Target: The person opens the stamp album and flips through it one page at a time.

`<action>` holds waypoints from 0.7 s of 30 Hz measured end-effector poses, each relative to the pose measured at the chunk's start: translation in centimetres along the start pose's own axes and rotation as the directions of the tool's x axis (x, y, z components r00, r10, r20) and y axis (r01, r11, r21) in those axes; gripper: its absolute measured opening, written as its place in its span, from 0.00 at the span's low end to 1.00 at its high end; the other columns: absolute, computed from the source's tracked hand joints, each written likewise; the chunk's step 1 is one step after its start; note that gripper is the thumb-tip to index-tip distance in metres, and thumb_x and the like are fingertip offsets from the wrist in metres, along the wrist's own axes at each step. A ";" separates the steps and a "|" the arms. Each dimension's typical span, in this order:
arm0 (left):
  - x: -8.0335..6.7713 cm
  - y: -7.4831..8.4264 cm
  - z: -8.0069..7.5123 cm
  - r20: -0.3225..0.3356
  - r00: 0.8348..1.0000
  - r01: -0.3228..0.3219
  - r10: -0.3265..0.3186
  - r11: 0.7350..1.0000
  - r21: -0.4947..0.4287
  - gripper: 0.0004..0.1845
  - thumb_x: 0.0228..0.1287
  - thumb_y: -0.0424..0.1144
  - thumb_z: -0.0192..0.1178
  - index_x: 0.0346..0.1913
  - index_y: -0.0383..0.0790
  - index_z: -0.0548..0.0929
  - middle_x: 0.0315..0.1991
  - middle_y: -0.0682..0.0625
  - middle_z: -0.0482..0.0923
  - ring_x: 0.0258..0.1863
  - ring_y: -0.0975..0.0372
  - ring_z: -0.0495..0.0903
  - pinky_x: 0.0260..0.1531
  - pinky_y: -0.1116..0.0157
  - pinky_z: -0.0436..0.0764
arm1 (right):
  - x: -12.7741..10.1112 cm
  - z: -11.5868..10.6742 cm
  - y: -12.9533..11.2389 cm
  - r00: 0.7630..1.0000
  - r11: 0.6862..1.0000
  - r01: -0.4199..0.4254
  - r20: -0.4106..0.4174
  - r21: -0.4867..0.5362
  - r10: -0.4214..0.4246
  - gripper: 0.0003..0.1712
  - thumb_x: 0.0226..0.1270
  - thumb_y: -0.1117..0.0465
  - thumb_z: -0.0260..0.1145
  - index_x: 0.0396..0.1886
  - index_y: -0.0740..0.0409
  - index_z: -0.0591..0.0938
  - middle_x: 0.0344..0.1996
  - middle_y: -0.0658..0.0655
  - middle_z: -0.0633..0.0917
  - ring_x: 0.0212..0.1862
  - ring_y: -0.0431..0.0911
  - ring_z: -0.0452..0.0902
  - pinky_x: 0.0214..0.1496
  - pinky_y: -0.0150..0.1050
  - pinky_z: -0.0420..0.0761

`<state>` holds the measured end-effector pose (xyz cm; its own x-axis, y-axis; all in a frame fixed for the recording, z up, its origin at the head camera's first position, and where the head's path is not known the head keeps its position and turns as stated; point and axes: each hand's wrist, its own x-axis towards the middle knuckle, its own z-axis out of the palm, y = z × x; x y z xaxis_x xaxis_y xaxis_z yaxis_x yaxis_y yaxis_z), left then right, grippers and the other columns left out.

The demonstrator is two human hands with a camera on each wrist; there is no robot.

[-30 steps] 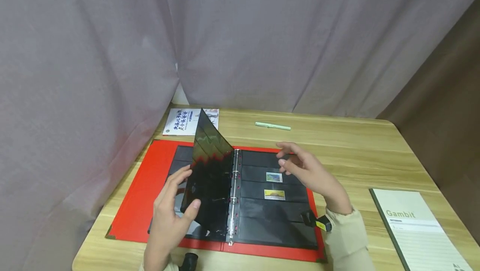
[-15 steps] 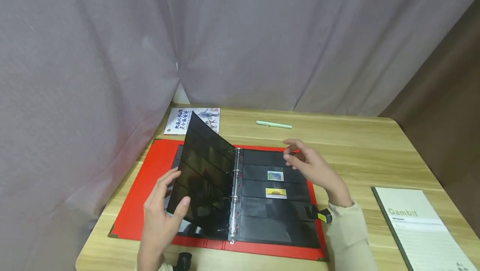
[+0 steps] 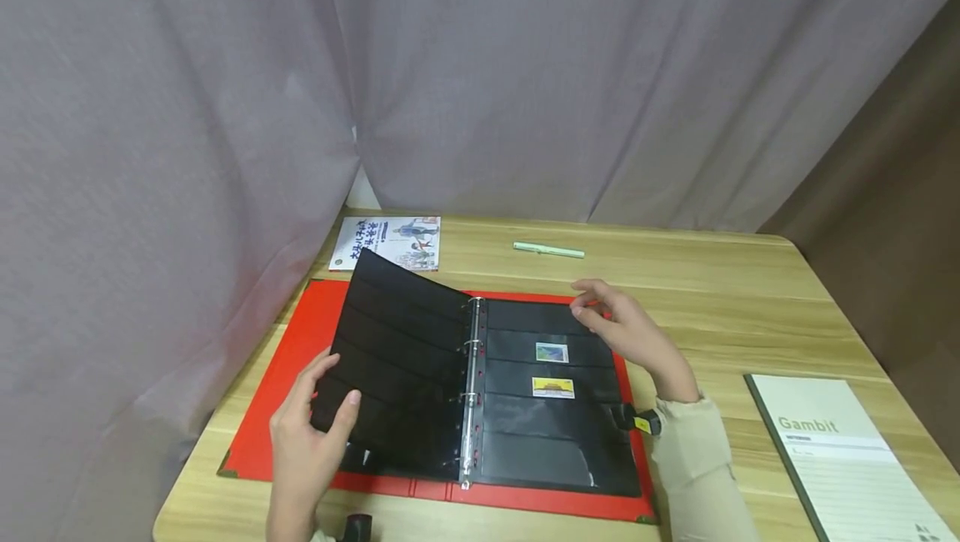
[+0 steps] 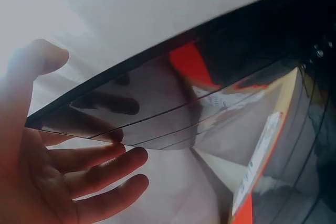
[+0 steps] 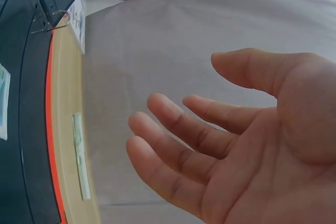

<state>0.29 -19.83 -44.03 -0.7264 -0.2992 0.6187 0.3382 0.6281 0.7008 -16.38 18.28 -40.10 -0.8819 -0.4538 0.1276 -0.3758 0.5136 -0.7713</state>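
A red ring-bound stamp album lies spread on the table. One black pocket page stands tilted up on the left of the rings. My left hand is at that page's outer edge, which lies between thumb and fingers. In the left wrist view the fingers are extended under the page and the thumb stays apart from it. My right hand hovers over the right page's upper outer corner, its fingers loosely bent around nothing. That page holds a blue-green stamp and a yellow stamp in separate strips.
A white picture booklet lies behind the album at the left. A pale green pen is at the back of the table. A notebook marked Gambit lies at the right. Grey curtains hang behind.
The raised page has swung left and lower, with my left hand moving left and down alongside it. My right hand has shifted slightly right.
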 end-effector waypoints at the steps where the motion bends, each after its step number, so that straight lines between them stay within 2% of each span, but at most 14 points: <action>1: -0.1 -0.2 -0.1 -0.001 1.000 0.008 -0.008 1.000 -0.001 0.28 0.55 0.28 0.71 0.61 0.38 0.82 0.60 0.43 0.81 0.58 0.67 0.77 0.51 0.76 0.70 | 0.0 0.0 0.2 1.000 1.000 -0.004 0.002 -0.001 0.004 0.25 0.77 0.61 0.61 0.68 0.69 0.71 0.51 0.65 0.83 0.50 0.56 0.79 0.48 0.48 0.80; 5: -0.2 -0.8 -0.4 0.003 1.000 0.030 -0.030 0.999 0.010 0.26 0.56 0.27 0.70 0.60 0.36 0.82 0.59 0.43 0.82 0.59 0.69 0.76 0.54 0.79 0.68 | 0.2 -0.1 1.0 1.000 1.000 -0.005 0.017 0.000 0.005 0.26 0.76 0.63 0.61 0.68 0.70 0.70 0.51 0.65 0.82 0.53 0.58 0.78 0.53 0.53 0.79; 8: -0.2 -1.2 -0.6 0.005 0.999 0.044 -0.044 0.998 0.051 0.25 0.56 0.28 0.70 0.60 0.35 0.83 0.58 0.44 0.83 0.56 0.63 0.80 0.51 0.80 0.70 | 0.4 0.0 1.9 0.999 1.000 -0.012 0.032 0.005 0.012 0.27 0.76 0.64 0.61 0.69 0.72 0.69 0.52 0.66 0.82 0.54 0.58 0.78 0.55 0.56 0.78; 11: -0.2 -1.6 -0.8 0.003 0.998 0.063 -0.064 0.992 0.113 0.25 0.56 0.30 0.71 0.59 0.36 0.84 0.56 0.44 0.84 0.48 0.53 0.83 0.44 0.80 0.70 | 0.7 0.1 2.8 0.998 0.999 -0.038 0.044 -0.005 0.038 0.29 0.75 0.64 0.62 0.69 0.72 0.68 0.53 0.68 0.81 0.56 0.60 0.77 0.57 0.58 0.77; 16: 0.0 -2.1 -1.1 0.014 0.995 0.092 -0.096 0.981 0.170 0.24 0.55 0.32 0.72 0.57 0.36 0.84 0.52 0.41 0.85 0.44 0.48 0.84 0.42 0.80 0.70 | 1.0 0.4 3.9 0.994 0.994 -0.089 0.052 -0.067 0.092 0.31 0.73 0.63 0.64 0.69 0.74 0.68 0.57 0.73 0.80 0.59 0.66 0.75 0.60 0.63 0.74; 18: 0.0 -2.2 -1.1 0.021 0.993 0.111 -0.117 0.976 0.189 0.24 0.55 0.32 0.73 0.57 0.35 0.84 0.51 0.39 0.85 0.45 0.47 0.84 0.43 0.75 0.73 | 1.1 0.5 4.1 0.992 0.991 -0.102 0.060 -0.084 0.108 0.32 0.72 0.63 0.65 0.69 0.75 0.68 0.58 0.74 0.79 0.61 0.67 0.73 0.61 0.64 0.72; 21: 0.0 -2.3 -1.1 0.033 0.987 0.146 -0.157 0.963 0.227 0.24 0.54 0.33 0.74 0.56 0.35 0.84 0.51 0.36 0.84 0.46 0.43 0.84 0.47 0.59 0.80 | 1.2 0.5 4.5 0.990 0.988 -0.119 0.070 -0.100 0.126 0.33 0.71 0.63 0.66 0.69 0.76 0.67 0.60 0.74 0.77 0.62 0.68 0.71 0.62 0.65 0.70</action>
<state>0.18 -22.02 -45.28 -0.7898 -0.3704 0.4889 0.0843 0.7240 0.6846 -18.99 19.63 -43.72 -0.9002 -0.4353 -0.0147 -0.2949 0.6340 -0.7149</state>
